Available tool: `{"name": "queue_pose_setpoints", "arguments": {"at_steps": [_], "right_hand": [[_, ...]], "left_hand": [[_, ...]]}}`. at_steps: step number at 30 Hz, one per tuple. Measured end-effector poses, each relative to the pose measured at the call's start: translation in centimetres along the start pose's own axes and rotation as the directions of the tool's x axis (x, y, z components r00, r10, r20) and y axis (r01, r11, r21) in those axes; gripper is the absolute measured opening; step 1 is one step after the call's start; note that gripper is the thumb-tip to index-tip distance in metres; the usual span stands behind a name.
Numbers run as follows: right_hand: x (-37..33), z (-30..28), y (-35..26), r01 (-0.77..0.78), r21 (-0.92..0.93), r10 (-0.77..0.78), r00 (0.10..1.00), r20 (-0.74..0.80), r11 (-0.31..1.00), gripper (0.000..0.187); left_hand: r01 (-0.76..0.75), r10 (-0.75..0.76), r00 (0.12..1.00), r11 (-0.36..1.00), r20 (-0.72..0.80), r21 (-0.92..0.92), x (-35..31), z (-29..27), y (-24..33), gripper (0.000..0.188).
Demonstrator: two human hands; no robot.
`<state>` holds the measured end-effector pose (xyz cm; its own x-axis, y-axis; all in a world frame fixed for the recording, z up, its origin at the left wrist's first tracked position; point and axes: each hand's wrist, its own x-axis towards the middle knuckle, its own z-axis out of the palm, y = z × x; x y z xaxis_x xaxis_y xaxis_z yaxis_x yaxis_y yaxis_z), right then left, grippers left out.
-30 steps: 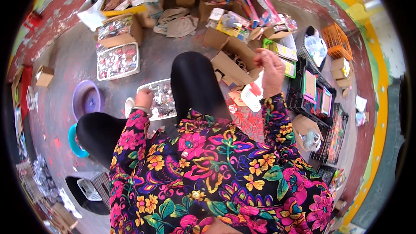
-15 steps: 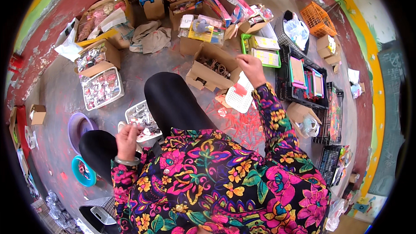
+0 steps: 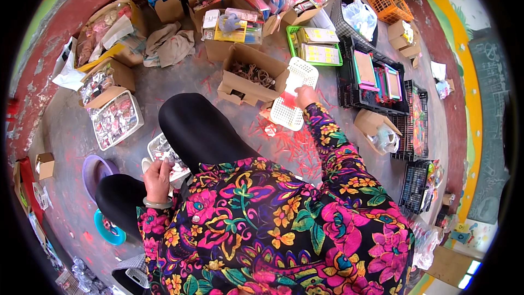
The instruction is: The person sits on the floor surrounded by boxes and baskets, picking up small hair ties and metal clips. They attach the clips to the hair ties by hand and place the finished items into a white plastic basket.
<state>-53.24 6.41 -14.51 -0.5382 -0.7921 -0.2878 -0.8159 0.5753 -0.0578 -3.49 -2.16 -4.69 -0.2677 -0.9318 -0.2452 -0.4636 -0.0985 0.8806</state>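
Observation:
My right hand [image 3: 307, 97] is over the right side of a white perforated plastic basket [image 3: 281, 116], its fingers bent and close together. Beside the fingertips lies a small heap of red pieces [image 3: 287, 99] in the basket. Whatever the fingers hold is hidden. On the left, my left hand [image 3: 158, 181], with a pale bangle [image 3: 157, 204] at the wrist, is raised near my knee with fingers pressed together in a pinch; I cannot make out anything in it. Just beyond it, a white tray [image 3: 155, 145] of small packed items is partly covered by my leg.
An open cardboard box [image 3: 245, 96] of brown cord-like items adjoins the basket. Red scraps [image 3: 289, 150] litter the floor. Black crates [image 3: 349, 95] stand right, a green basket [image 3: 292, 35] beyond. Another white tray [image 3: 139, 116] and a purple basin [image 3: 90, 177] are left.
My right hand has come down and nearer, from above the basket's far edge to its right side. My left hand stays by my knee. The view has shifted a little.

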Motion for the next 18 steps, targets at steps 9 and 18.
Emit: {"name": "queue_pose_setpoints", "arguments": {"at_steps": [9, 18], "right_hand": [[-0.4, 4.3, -2.3, 0.029, -0.256, -0.021, 0.999, 0.034, 0.966, 0.031], [-0.1, 3.7, -2.6, 0.018, -0.138, -0.011, 0.999, 0.049, 0.99, 0.026]], "left_hand": [[-0.023, 0.024, 1.0, 0.997, -0.019, 0.074, -0.3, 0.2, 0.5, 0.023], [-0.103, 0.108, 0.994, 0.988, -0.035, 0.117, -0.6, 0.4, 0.8, 0.023]]}}
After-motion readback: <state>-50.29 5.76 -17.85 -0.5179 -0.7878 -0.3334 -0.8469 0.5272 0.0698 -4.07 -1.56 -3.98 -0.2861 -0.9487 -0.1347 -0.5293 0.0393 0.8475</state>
